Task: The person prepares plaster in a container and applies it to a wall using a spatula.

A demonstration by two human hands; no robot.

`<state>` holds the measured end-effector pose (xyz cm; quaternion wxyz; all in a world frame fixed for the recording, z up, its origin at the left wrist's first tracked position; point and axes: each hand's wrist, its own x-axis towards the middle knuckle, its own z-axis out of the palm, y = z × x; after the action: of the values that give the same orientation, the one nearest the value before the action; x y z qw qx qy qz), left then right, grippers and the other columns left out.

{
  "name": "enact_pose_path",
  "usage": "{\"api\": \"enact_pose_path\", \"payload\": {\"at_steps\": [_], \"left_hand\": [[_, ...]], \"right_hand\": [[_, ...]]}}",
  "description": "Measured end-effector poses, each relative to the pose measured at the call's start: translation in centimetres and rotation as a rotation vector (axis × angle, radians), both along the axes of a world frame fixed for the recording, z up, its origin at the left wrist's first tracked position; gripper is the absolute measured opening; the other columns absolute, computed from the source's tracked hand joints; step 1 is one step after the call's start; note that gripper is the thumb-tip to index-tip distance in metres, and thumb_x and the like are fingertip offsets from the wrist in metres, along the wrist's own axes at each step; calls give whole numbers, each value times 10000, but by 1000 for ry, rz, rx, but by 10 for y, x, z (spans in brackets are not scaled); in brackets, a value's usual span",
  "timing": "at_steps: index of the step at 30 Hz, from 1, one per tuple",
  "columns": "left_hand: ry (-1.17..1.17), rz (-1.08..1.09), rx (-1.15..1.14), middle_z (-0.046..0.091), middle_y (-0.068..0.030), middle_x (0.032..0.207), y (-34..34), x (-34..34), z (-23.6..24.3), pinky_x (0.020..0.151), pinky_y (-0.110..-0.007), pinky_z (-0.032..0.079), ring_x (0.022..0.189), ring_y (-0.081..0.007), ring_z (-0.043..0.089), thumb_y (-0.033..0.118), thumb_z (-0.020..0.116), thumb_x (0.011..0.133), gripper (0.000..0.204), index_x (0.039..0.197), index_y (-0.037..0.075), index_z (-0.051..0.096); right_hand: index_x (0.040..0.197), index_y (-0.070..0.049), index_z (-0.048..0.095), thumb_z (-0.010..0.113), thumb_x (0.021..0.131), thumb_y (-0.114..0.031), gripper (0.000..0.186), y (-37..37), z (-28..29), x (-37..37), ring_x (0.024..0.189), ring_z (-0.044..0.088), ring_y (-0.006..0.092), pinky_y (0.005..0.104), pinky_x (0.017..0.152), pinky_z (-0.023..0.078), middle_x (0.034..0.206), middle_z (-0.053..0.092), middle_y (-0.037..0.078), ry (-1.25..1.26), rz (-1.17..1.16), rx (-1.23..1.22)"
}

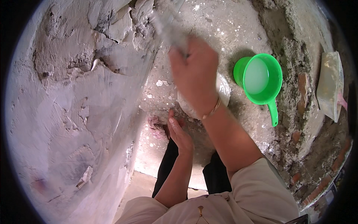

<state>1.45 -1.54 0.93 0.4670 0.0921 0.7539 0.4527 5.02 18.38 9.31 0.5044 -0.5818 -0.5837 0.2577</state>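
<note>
One blurred tool (169, 30), upper centre, is clamped in the right hand (195, 71), the left hand (181, 136) has fingers together, and a wide sweep could tip the green dipper (275, 83), upper right, spilling whitish liquid (256, 76).

No lettering, labels, numbers or signs can be read — not on any surface.

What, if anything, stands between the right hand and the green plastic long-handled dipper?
Nothing visible: only speckled grey floor shows between the right hand and the green dipper. A glossy white rounded object, partly hidden behind that hand, lies just below the gap in the picture.
</note>
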Motion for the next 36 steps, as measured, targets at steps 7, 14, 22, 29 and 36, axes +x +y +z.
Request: {"api": "enact_pose_path", "payload": {"at_steps": [7, 14, 22, 29, 36], "left_hand": [[-36, -8, 26, 479, -122, 1351, -1, 5, 8, 918, -323, 404, 997, -188, 499, 464, 271, 1033, 616, 1398, -11, 418], [61, -88, 71, 494, -112, 1329, -4, -5, 10, 873, -324, 406, 940, -182, 498, 462, 277, 1029, 611, 1398, -2, 425], [61, -51, -122, 487, -105, 1346, -3, 6, 18, 865, -321, 408, 927, -181, 492, 442, 282, 1032, 594, 1394, -4, 432], [48, -10, -29, 492, -102, 1343, -6, -4, 14, 863, -315, 408, 924, -175, 484, 428, 288, 1036, 582, 1393, -7, 433], [67, -22, -75, 507, -98, 1316, -12, 5, 12, 862, -307, 408, 937, -169, 491, 417, 295, 1037, 573, 1397, -8, 427]], "right_hand": [[803, 17, 620, 595, 768, -24, 60, 41, -19, -41, 720, 620, 338, 430, 655, 496, 743, 599, 167, -281, -128, 162], [740, 13, 565, 617, 759, -49, 84, -21, -15, -13, 719, 597, 344, 433, 649, 490, 743, 580, 174, -45, 161, 89], [954, -21, 614, 583, 786, -55, 174, 53, -21, 0, 776, 584, 343, 435, 683, 479, 811, 568, 168, -302, -15, 5], [766, 3, 576, 621, 773, -86, 100, -15, -15, -19, 738, 597, 347, 429, 597, 459, 809, 592, 189, -287, 84, 141], [768, 7, 557, 598, 777, -77, 94, 61, -6, -9, 840, 591, 356, 435, 667, 476, 888, 591, 218, -50, -27, -69]]}}
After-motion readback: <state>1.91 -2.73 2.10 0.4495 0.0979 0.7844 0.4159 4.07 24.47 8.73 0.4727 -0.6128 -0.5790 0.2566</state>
